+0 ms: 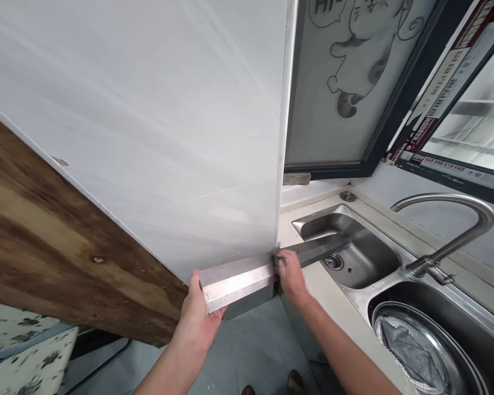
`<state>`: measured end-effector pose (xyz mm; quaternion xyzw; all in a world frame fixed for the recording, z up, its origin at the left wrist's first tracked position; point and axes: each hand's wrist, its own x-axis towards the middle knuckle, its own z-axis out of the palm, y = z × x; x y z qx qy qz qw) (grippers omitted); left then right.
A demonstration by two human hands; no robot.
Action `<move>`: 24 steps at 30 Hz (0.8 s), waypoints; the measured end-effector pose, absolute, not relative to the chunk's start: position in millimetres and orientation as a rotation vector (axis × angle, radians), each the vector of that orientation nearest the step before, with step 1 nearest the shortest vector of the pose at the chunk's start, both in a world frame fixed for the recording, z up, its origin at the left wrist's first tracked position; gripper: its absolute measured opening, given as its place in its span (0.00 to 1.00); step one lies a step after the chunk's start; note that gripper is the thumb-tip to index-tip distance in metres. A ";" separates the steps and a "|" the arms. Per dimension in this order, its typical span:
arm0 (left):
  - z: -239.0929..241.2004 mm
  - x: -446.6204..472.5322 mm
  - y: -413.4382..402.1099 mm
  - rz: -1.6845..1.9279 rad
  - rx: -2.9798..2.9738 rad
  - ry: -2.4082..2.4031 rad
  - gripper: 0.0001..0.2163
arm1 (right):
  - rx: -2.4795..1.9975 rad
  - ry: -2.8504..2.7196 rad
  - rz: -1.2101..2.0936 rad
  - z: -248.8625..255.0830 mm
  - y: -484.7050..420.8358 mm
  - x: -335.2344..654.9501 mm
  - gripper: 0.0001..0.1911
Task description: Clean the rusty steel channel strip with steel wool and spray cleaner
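Note:
A long, folded metal strip point(239, 278), silvery and angled along its length, stretches from near the wall's lower edge across the counter to over the smaller sink. My left hand point(198, 307) grips its near end, thumb on top and fingers underneath. Partway along the strip, my right hand point(290, 274) presses a dark, rough-looking scouring pad point(276, 262) against it, with its fingers closed around the pad. The pad is slightly blurred and partly covered by the fingers. The strip's far end lies over the small sink basin point(379, 258), near the drain point(334, 261).
A curved faucet point(473, 219) stands behind the sinks. The larger basin point(379, 299) holds a metal bowl point(456, 343) with a mesh strainer point(411, 351). The white wall panel point(181, 137) and wooden board point(86, 236) border my left side. A framed window point(333, 137) is behind the counter point(325, 296).

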<state>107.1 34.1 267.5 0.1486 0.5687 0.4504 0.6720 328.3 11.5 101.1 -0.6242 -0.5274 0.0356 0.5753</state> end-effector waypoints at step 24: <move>210.3 76.4 43.7 1.126 0.489 1.158 0.23 | -0.744 -0.140 1.050 88.0 -87.6 468.8 0.16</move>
